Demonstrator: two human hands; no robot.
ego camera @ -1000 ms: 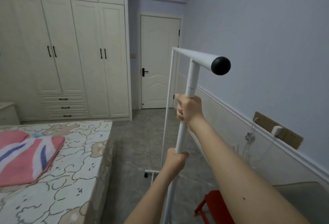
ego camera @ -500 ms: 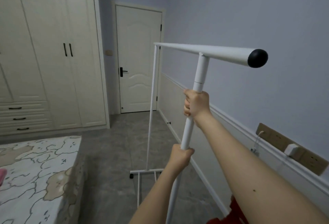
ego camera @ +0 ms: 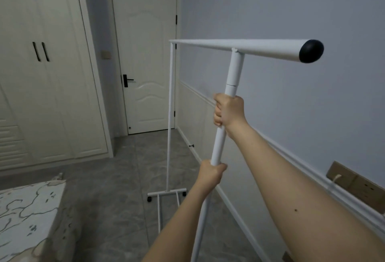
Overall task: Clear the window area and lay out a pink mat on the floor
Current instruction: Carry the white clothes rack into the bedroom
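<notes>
A white metal clothes rack (ego camera: pixel 235 70) with a black end cap on its top bar stands in front of me, its far wheeled foot on the grey floor. My right hand (ego camera: pixel 229 112) grips the near upright post high up. Lower on the same post, my left hand (ego camera: pixel 211 173) is closed around it. No pink mat is in view.
The rack runs along the right wall (ego camera: pixel 270 12), close to the skirting rail. A bed corner (ego camera: pixel 27 209) lies at lower left. A cream wardrobe (ego camera: pixel 41 74) fills the left, and a shut white door (ego camera: pixel 145 59) is straight ahead. Wall sockets (ego camera: pixel 358 184) sit at right.
My view has swung right and forward: the bed and pink blanket slid out of frame, the door and rack came closer. Both hands kept their grip on the post.
</notes>
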